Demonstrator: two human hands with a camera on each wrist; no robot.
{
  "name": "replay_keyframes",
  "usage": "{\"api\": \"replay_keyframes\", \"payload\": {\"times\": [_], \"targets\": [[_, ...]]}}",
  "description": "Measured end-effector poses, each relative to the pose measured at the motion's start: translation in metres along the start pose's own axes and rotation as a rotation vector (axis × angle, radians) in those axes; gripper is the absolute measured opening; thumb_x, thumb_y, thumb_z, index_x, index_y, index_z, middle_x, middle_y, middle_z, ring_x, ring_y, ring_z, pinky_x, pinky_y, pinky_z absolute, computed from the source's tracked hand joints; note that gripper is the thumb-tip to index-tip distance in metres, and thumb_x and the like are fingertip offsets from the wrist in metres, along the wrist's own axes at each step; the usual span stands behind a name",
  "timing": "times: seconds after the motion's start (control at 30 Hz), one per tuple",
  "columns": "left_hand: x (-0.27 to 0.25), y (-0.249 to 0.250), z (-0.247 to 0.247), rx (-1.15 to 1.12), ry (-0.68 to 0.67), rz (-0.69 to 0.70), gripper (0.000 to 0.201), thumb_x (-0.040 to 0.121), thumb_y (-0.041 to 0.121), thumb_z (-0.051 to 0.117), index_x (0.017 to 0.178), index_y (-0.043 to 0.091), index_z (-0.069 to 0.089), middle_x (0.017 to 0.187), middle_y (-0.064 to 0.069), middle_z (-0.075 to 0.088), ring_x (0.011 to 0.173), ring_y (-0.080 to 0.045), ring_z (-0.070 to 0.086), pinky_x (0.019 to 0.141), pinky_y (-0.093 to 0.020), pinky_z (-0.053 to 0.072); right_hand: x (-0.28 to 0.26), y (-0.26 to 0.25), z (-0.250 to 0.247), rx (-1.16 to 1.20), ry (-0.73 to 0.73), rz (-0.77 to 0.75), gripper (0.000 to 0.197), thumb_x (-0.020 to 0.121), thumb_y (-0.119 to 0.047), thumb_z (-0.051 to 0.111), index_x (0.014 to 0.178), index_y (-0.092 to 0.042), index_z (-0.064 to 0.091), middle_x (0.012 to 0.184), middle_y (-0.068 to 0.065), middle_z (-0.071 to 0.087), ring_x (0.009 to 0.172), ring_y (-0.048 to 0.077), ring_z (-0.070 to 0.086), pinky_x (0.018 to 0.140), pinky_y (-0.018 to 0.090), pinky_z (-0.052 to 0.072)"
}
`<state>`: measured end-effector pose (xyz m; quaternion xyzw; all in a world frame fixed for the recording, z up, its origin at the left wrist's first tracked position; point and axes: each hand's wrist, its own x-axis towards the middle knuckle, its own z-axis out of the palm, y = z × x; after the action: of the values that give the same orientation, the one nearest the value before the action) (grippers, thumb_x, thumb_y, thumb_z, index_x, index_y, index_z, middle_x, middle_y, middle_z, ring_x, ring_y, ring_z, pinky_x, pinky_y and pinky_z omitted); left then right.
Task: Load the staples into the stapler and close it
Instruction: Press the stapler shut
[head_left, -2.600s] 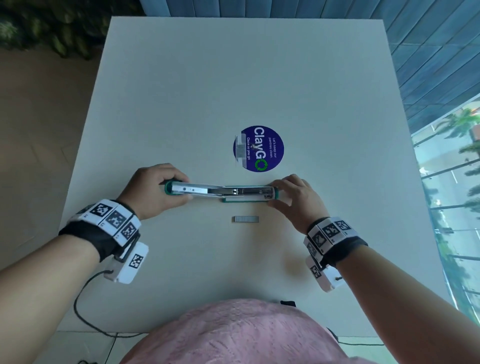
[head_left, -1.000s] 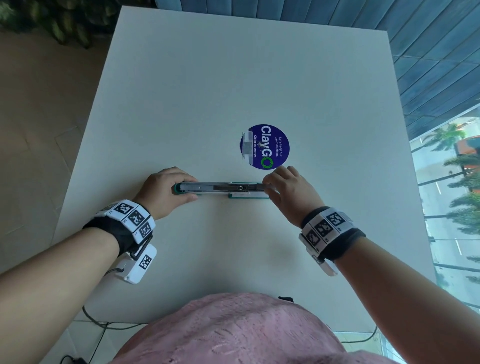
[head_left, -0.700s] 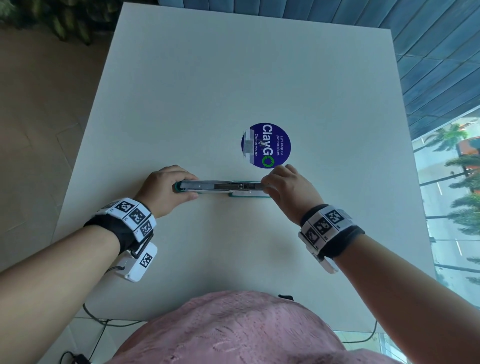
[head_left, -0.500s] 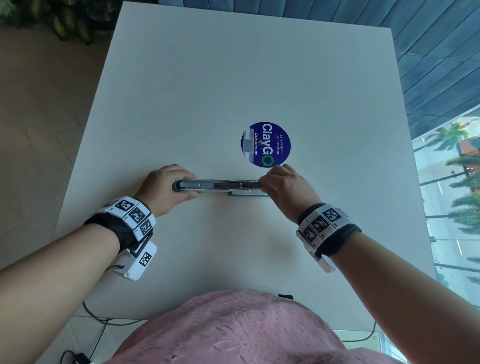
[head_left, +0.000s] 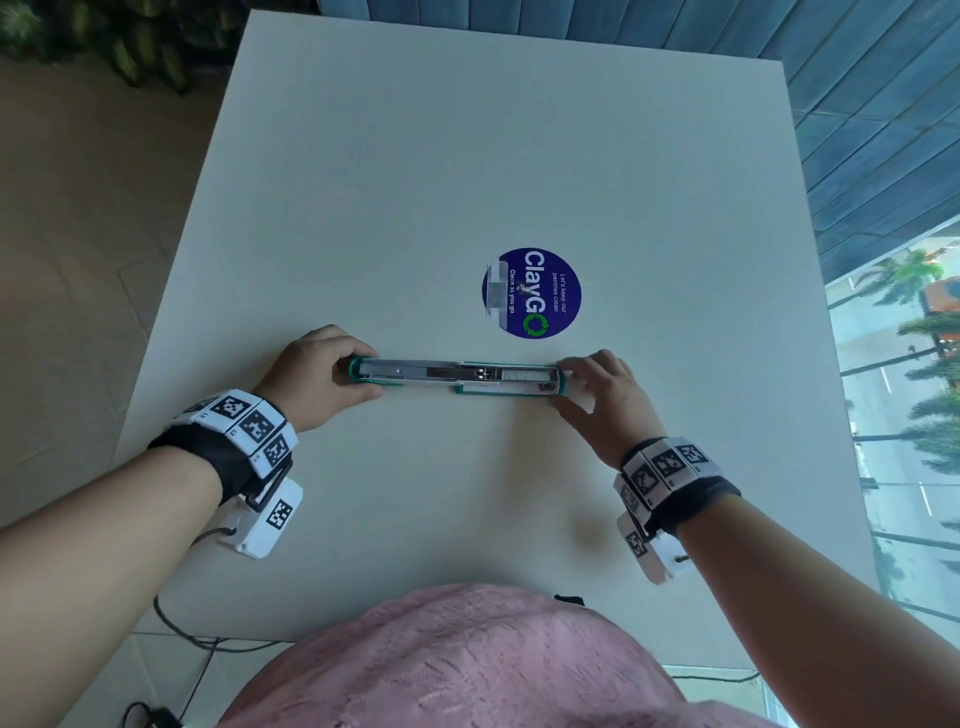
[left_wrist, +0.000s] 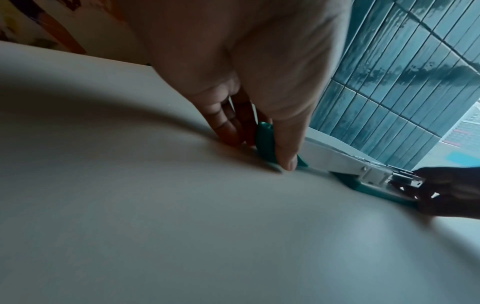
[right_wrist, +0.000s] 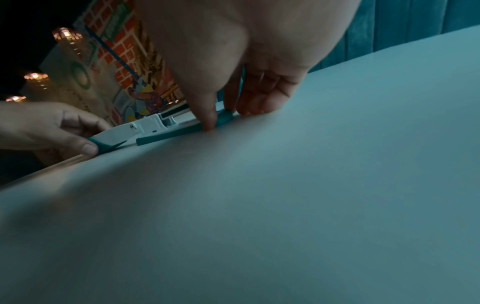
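- Left hand (head_left: 317, 375) clamped on left end of stapler (head_left: 457, 375): thumb on near side, fingers curled over far side, teal tip showing between them in left wrist view (left_wrist: 265, 142).
- Right hand (head_left: 605, 392) clamped on right end of stapler: thumb pressed down at near edge of teal base, fingertips (right_wrist: 255, 107) on desk (head_left: 467, 156) just behind that end.
- Stapler lying flat, opened out full length, running left to right between both hands; white top arm toward left, teal base and metal channel toward right.
- Staples (head_left: 527, 373) seated in channel, a pale silver strip just left of right hand, pusher block directly to left of strip.
- Stapler not yet closed: top arm folded back and resting on desk.
- Hinge seen near middle of stapler in right wrist view (right_wrist: 145, 126); left hand (right_wrist: 52, 127) visible beyond, thumb on teal tip.
- Round blue sticker (head_left: 532, 292) on desk just behind stapler, nearer right half, apart from it.
- Marker bands (head_left: 244, 426) on both wrists, small white camera boxes hanging under them.
- Pink clothing (head_left: 467, 660) at bottom edge of head view; dark cable (head_left: 182, 623) trailing off near desk edge at left.
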<state>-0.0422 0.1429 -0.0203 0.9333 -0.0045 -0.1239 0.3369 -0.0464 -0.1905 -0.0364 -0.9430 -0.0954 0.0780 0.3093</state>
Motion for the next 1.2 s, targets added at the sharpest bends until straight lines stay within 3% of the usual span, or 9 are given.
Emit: {"api": "replay_keyframes", "payload": {"times": [0.17,0.23,0.37,0.47,0.63,0.73,0.83,1.0,1.2], "targets": [[-0.004,0.004,-0.009,-0.057,0.011,-0.016,0.031,0.063,0.019,0.083,0.089,0.025,0.067,0.089,0.003,0.063,0.081,-0.011,0.057,0.076,-0.007,0.042,-0.003,0.003,0.004,0.017,0.045,0.002,0.033,0.080,-0.022,0.070,0.111,-0.020,0.061,0.091,0.008,0.057,0.087,0.026,0.050,0.073,0.032,0.042],[-0.008,0.014,-0.017,-0.112,0.016,0.006,0.031,0.064,0.017,0.082,0.091,0.024,0.068,0.095,0.006,0.061,0.085,-0.010,0.060,0.080,-0.002,0.042,-0.001,0.004,0.003,0.019,0.028,-0.007,0.033,0.080,-0.022,0.070,0.111,-0.019,0.061,0.092,0.008,0.058,0.087,0.026,0.050,0.073,0.033,0.043],[-0.010,0.048,-0.029,-0.209,-0.008,0.121,0.030,0.066,0.017,0.081,0.093,0.020,0.068,0.093,0.000,0.067,0.090,-0.015,0.065,0.090,-0.019,0.050,-0.001,0.006,0.004,0.034,0.038,-0.002,0.032,0.081,-0.022,0.070,0.111,-0.020,0.061,0.092,0.009,0.058,0.088,0.027,0.050,0.074,0.034,0.044],[-0.001,0.073,-0.021,-0.222,-0.023,0.214,0.032,0.066,0.020,0.080,0.096,0.018,0.068,0.096,-0.002,0.068,0.090,-0.018,0.065,0.091,-0.030,0.052,-0.004,0.007,0.008,0.040,0.071,0.010,0.032,0.081,-0.020,0.070,0.112,-0.020,0.061,0.092,0.009,0.058,0.087,0.028,0.050,0.074,0.033,0.043],[0.018,0.108,0.016,-0.175,-0.040,0.360,0.033,0.069,0.022,0.079,0.100,0.017,0.068,0.092,-0.003,0.067,0.080,-0.011,0.059,0.080,-0.023,0.051,-0.003,0.009,0.007,0.045,0.060,0.010,0.032,0.081,-0.020,0.070,0.112,-0.020,0.061,0.093,0.008,0.058,0.087,0.027,0.049,0.076,0.034,0.042],[0.030,0.121,0.048,-0.037,-0.131,0.433,0.034,0.072,0.027,0.074,0.104,0.015,0.068,0.096,-0.006,0.068,0.089,-0.018,0.058,0.084,-0.031,0.049,-0.002,0.008,0.006,0.033,0.037,-0.007,0.033,0.080,-0.020,0.071,0.111,-0.018,0.061,0.094,0.010,0.059,0.087,0.029,0.050,0.075,0.037,0.044],[0.039,0.126,0.066,0.056,-0.188,0.432,0.034,0.073,0.028,0.071,0.103,0.012,0.067,0.096,-0.010,0.067,0.093,-0.027,0.057,0.085,-0.040,0.050,-0.001,0.008,0.004,0.025,0.019,-0.003,0.034,0.081,-0.019,0.070,0.112,-0.014,0.060,0.094,0.011,0.058,0.087,0.030,0.051,0.075,0.039,0.045],[0.047,0.131,0.069,0.098,-0.255,0.402,0.032,0.075,0.026,0.071,0.103,0.012,0.068,0.095,-0.013,0.064,0.092,-0.028,0.055,0.082,-0.039,0.048,0.002,0.008,0.002,0.023,-0.012,-0.003,0.032,0.082,-0.022,0.069,0.112,-0.015,0.059,0.093,0.009,0.058,0.087,0.027,0.052,0.074,0.035,0.043],[0.045,0.125,0.069,0.069,-0.266,0.423,0.038,0.074,0.027,0.072,0.109,0.010,0.066,0.100,-0.013,0.064,0.098,-0.028,0.055,0.089,-0.040,0.047,0.001,0.005,0.000,0.018,-0.017,0.006,0.033,0.082,-0.023,0.069,0.112,-0.014,0.059,0.093,0.011,0.059,0.088,0.029,0.053,0.075,0.038,0.046]]}}
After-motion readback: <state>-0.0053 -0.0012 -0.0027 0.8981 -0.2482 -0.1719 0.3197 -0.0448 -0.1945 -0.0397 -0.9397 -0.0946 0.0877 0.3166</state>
